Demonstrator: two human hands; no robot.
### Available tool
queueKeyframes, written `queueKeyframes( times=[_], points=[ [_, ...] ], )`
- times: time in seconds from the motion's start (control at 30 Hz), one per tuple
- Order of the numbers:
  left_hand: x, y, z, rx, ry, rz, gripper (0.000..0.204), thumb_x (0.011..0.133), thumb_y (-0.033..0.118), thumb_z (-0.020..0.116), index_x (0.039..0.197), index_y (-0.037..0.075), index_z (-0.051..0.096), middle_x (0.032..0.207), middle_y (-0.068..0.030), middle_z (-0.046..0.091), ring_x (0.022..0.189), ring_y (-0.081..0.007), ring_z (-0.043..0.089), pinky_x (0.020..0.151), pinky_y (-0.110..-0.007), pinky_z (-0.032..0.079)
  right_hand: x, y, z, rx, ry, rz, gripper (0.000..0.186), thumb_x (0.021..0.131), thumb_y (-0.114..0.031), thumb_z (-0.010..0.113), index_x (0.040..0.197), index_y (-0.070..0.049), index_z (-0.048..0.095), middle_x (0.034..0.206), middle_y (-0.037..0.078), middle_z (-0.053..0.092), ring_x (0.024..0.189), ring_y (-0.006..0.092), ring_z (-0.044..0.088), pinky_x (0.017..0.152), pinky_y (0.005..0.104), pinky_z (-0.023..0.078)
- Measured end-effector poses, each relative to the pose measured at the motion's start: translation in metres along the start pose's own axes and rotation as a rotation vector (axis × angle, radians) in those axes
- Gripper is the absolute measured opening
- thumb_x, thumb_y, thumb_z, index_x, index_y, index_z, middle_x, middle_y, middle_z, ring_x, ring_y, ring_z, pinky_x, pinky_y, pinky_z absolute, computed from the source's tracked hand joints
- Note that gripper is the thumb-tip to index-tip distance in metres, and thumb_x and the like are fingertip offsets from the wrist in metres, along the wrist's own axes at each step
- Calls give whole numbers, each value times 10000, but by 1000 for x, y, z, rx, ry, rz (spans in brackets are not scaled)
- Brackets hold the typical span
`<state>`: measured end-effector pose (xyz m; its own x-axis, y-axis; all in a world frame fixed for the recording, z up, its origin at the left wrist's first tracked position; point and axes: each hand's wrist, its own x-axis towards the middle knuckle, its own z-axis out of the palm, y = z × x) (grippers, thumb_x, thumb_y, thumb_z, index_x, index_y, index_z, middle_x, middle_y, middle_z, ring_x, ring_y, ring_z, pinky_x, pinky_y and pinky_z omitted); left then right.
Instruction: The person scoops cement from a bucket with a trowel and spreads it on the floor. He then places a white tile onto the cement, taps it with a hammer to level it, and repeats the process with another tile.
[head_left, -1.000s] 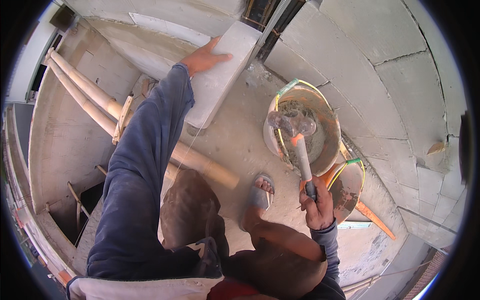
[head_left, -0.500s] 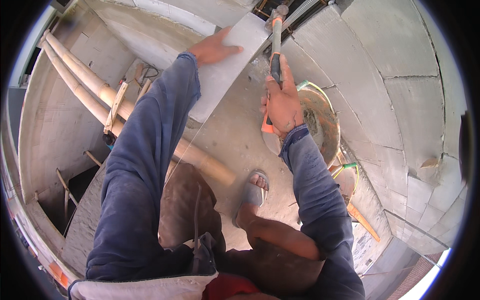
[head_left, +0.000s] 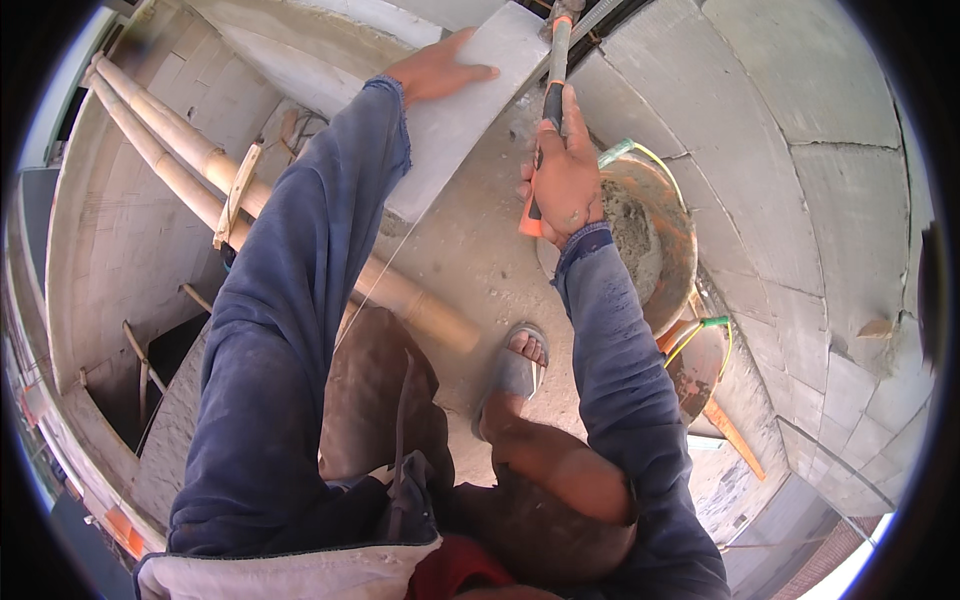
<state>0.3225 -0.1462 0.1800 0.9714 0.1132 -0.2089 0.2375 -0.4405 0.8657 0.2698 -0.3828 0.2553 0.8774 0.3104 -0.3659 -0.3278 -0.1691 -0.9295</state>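
A pale grey block [head_left: 450,150] lies at top centre; my left hand [head_left: 430,75] is on its upper part, thumb spread across the face, fingers at the edge. My right hand [head_left: 565,185] is closed on a hammer [head_left: 557,55] with a grey and orange handle, its head up beside the block's upper end at a dark gap with a metal strip [head_left: 594,25]; contact there is unclear. Beneath my right hand and wrist is a bucket of grey mortar [head_left: 632,240], partly hidden. A thin string [head_left: 390,260] runs down from near the block.
Bamboo poles [head_left: 160,140] lie at left beside a low block wall and a dark opening [head_left: 150,370]. A curved-looking block wall [head_left: 760,180] is at right, with a second bucket [head_left: 700,385] and an orange tool [head_left: 735,440] near its foot. My sandalled foot [head_left: 515,370] is below.
My right hand has raised the hammer from over the bucket to the block's upper end. My left hand and the block appear higher and slightly rightward in the picture.
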Motion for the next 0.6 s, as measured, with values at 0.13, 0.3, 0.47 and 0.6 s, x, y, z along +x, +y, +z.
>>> queueKeyframes(
  times=[0.13, 0.3, 0.47, 0.6],
  points=[
    [3, -10, 0, 9, 18, -26, 939, 966, 520, 785, 1717, 114, 396, 1573, -200, 625, 1441, -328, 607, 1217, -434, 460, -10, -14, 4, 8, -11, -111, 645, 1174, -176, 453, 1787, -181, 252, 1010, 24, 563, 705, 78, 544, 581, 257, 508],
    [8, -12, 6, -71, -36, -83, 955, 985, 520, 784, 1764, 200, 333, 1589, -185, 615, 1411, -325, 635, 1189, -438, 498, 8, 5, -5, -227, 41, -333, 644, 1174, -181, 462, 1786, -178, 262, 1015, 27, 586, 713, 77, 549, 592, 252, 505],
    [15, -22, 4, 65, 31, -45, 958, 983, 514, 790, 1764, 200, 332, 1560, -191, 638, 1385, -321, 655, 1173, -436, 514, 0, -8, -1, -28, 7, -1, 654, 1158, -166, 470, 1776, -100, 268, 1020, 36, 645, 739, 61, 575, 653, 258, 520],
    [10, -8, 6, -27, -22, -122, 969, 978, 517, 796, 1764, 196, 330, 1556, -195, 641, 1388, -324, 653, 1178, -433, 509, -9, -2, -3, -118, 16, -192, 653, 1156, -163, 470, 1775, -97, 269, 1004, 25, 625, 690, 57, 549, 615, 255, 509]
  ],
)
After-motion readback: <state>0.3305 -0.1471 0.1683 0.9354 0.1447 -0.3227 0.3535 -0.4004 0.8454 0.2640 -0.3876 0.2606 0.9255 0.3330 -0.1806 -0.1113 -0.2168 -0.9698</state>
